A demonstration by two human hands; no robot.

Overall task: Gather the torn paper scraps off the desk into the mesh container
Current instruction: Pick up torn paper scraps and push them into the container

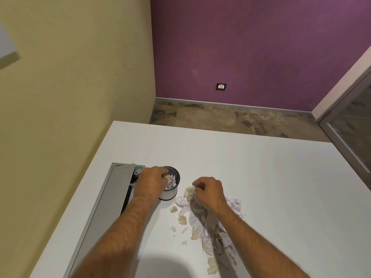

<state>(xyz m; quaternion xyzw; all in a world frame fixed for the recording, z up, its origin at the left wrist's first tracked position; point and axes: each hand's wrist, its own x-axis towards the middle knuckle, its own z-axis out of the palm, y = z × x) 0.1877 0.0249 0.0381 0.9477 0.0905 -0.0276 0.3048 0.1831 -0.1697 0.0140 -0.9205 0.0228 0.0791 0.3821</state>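
White desk [261, 177] bears mesh container [173, 192], paper scraps [200, 223], grey hatch [118, 183].

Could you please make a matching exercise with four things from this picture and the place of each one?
Things:
1. left hand
2. right hand
3. mesh container
4. wall socket

Places:
A. on the purple wall
B. at the scrap pile
C. over the container's mouth
D. beside the grey desk hatch

Pairs: 1-C, 2-B, 3-D, 4-A
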